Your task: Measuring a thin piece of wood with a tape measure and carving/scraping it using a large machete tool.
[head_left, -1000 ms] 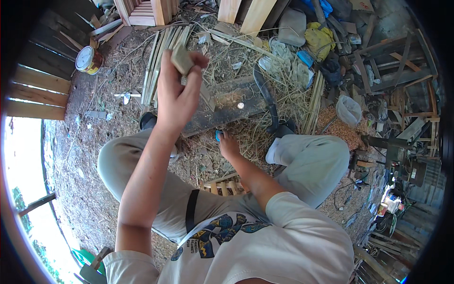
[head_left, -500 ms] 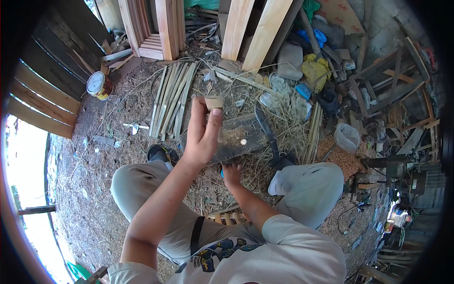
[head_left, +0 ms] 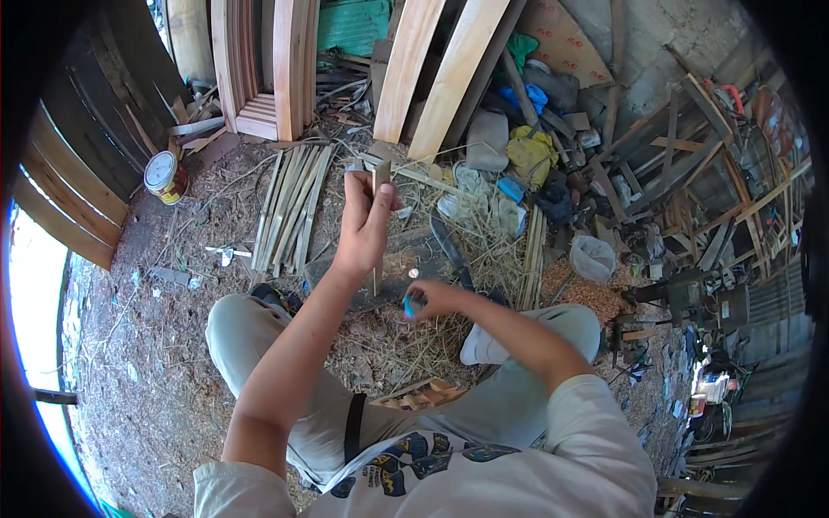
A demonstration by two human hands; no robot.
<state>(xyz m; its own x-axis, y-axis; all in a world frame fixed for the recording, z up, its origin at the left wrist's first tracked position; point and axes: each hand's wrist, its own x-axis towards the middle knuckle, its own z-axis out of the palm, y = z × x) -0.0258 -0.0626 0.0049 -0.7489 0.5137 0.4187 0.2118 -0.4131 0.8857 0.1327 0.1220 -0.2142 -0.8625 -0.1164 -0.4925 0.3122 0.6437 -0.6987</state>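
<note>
My left hand is closed around a flat, pale bamboo strip, held upright over a dark wooden board. The strip's lower end shows below the hand. Nearer to me, my right hand is curled at the board's near edge, with a small light-blue object at its fingers; its kind is not clear. A dark-bladed machete lies across the right part of the board. Close to my right hand, a small pale round spot shows on the board.
Split strips lie in a bundle beyond the board, and another bundle lies right. A paint bucket stands far left. Tall planks lean at the back. Sacks, a yellow bag and scrap wood crowd the right.
My left hand has turned the strip from its broad end to a narrower side. My right hand has risen and swung inward, its fingers now curled at the blue object. The view has shifted slightly.
</note>
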